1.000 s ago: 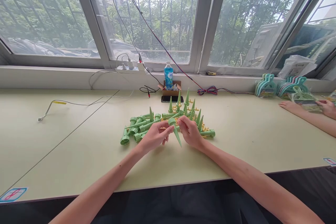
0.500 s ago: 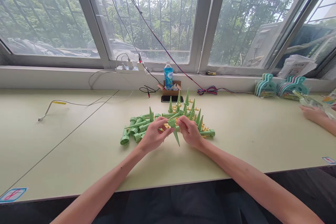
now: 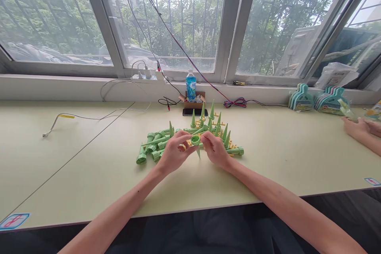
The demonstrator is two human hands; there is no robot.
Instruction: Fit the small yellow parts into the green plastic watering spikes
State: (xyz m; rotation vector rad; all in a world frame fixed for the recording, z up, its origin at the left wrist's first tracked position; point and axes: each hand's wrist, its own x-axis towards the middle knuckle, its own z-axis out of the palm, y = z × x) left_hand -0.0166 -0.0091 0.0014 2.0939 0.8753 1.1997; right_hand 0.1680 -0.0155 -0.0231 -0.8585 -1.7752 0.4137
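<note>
a green spike (image 3: pixel 195 140) is pinched in the nearly closed left hand (image 3: pixel 175 152); the right hand (image 3: pixel 216 151) is curled beside it, its grip unclear.

On the table (image 3: pixel 282 147), the box (image 3: pixel 194 105) stands near the back edge, with the bottle (image 3: pixel 191 87) in it. The phone (image 3: pixel 195 112) lies just before the box. Nearer the front than the phone are the spikes (image 3: pixel 156 139), spread to both sides of the box's line, with the fittings (image 3: pixel 232 145) among those toward the right. A coiled cable (image 3: pixel 235 102) lies right of the box, and the packs (image 3: pixel 301 98) sit well apart, farther right. Left of the box is a plug lead (image 3: pixel 168 107); farther left, a wire (image 3: pixel 86 118). Behind the box and to its right, the pliers (image 3: pixel 239 83) lie on the sill (image 3: pixel 264 89).
</note>
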